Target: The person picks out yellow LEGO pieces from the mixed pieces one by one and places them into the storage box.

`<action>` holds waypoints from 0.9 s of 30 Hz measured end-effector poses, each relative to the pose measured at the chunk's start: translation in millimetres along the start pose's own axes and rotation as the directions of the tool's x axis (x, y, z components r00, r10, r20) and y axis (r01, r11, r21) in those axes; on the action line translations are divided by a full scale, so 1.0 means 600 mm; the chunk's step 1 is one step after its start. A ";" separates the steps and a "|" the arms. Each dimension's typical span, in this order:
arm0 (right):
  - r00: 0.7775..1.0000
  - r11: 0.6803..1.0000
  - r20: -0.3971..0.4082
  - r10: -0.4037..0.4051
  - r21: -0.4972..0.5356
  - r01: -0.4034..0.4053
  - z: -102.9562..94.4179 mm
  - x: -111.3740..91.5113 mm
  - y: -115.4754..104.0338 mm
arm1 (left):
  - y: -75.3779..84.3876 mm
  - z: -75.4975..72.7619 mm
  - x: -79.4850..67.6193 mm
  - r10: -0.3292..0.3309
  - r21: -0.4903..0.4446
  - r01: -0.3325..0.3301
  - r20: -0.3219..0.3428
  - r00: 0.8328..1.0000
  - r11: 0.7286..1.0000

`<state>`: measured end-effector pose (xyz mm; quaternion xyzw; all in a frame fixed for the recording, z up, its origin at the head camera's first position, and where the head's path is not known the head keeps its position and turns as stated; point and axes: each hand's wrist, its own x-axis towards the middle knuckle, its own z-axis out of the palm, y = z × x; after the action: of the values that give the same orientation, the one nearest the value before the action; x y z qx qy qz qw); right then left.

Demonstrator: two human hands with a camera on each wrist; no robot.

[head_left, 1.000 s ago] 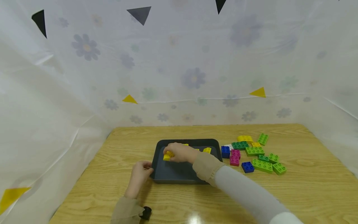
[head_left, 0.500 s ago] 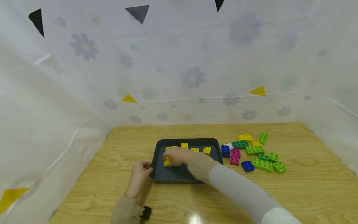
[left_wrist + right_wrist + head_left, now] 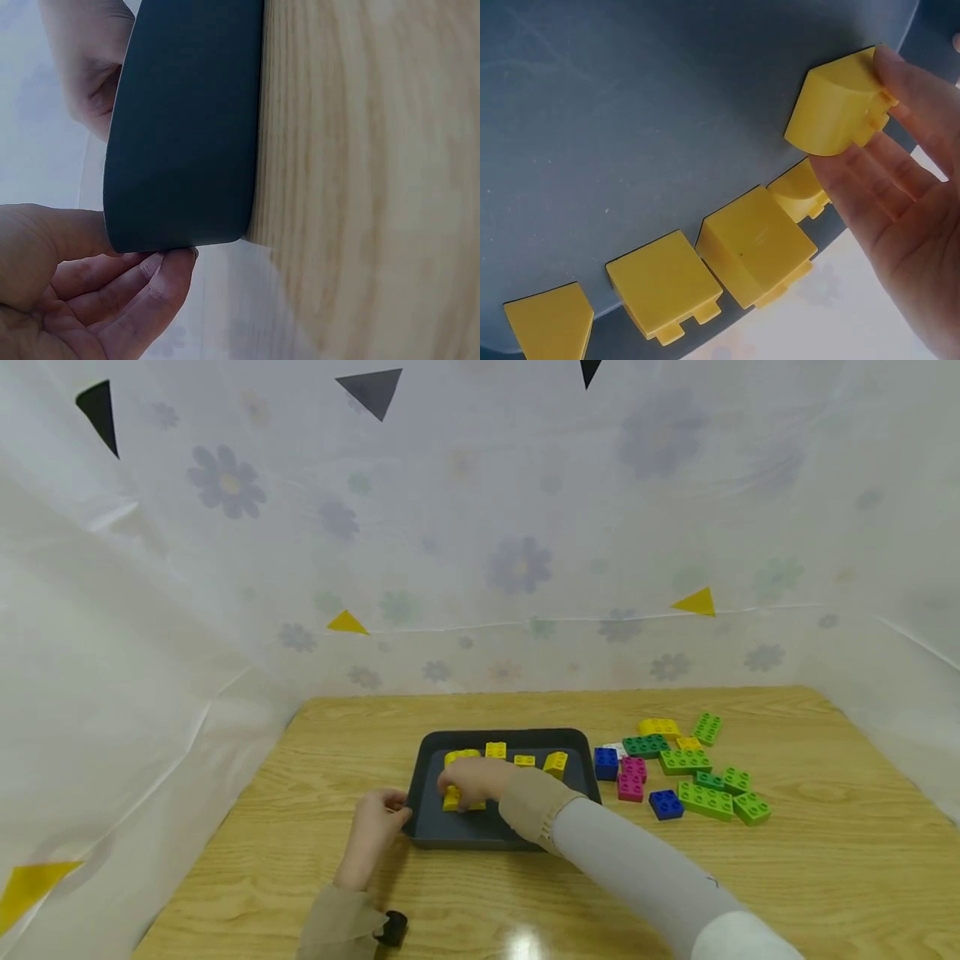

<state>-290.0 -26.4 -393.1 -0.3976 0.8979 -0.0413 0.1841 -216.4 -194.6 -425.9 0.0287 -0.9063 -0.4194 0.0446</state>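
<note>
In the head view my right hand (image 3: 480,778) reaches into the dark tray (image 3: 495,843). Its thumb and fingers pinch a yellow toy brick (image 3: 832,109) with a curved side, close to the tray floor, as the right wrist view shows. Part of that brick is behind the hand in the head view. My left hand (image 3: 372,827) grips the tray's near left corner, thumb at the rim and fingertips against the outer wall. Along the far part of the tray stand several more yellow bricks, including a square one (image 3: 664,285) and a slanted one (image 3: 556,765).
Right of the tray lie loose bricks on the wooden table (image 3: 300,777): blue (image 3: 666,804), pink (image 3: 631,787), light green (image 3: 705,800), dark green (image 3: 646,746) and yellow (image 3: 659,727). A flowered white curtain (image 3: 517,527) surrounds the table.
My right hand has moved slightly toward the tray's near side with the yellow brick, uncovering yellow bricks behind it. The left hand has stayed at the tray corner.
</note>
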 end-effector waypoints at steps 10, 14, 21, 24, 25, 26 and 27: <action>1.000 1.000 0.026 -0.013 0.012 0.012 -0.008 -0.009 0.000 | 0.003 -0.002 -0.003 0.010 0.007 -0.010 0.002 1.000 1.000; 0.999 1.000 0.041 -0.008 0.015 0.007 -0.019 -0.019 0.001 | 0.001 -0.001 -0.002 0.007 -0.001 -0.007 0.010 1.000 1.000; 0.994 0.999 -0.105 -0.042 0.028 0.045 -0.039 -0.048 0.018 | 0.002 -0.001 -0.003 0.001 0.004 -0.001 0.009 1.000 1.000; 0.981 0.997 -0.184 -0.056 0.044 0.065 -0.047 -0.063 0.036 | 0.003 -0.001 -0.004 -0.003 -0.005 0.003 0.005 1.000 1.000; 0.977 0.996 -0.208 -0.055 0.055 0.068 -0.049 -0.068 0.043 | 0.003 -0.001 -0.004 -0.005 -0.007 0.005 0.004 1.000 1.000; 0.971 0.996 -0.231 -0.055 0.060 0.070 -0.051 -0.072 0.051 | 0.003 -0.001 -0.004 -0.004 -0.008 0.004 0.001 1.000 1.000; 0.965 0.995 -0.257 -0.060 0.061 0.079 -0.053 -0.076 0.060 | 0.004 -0.001 -0.004 -0.006 -0.009 0.006 0.000 1.000 1.000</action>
<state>-298.6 29.0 -358.2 -0.4134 0.8976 -0.1304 0.0798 -213.7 -193.3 -424.1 0.0311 -0.9042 -0.4237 0.0436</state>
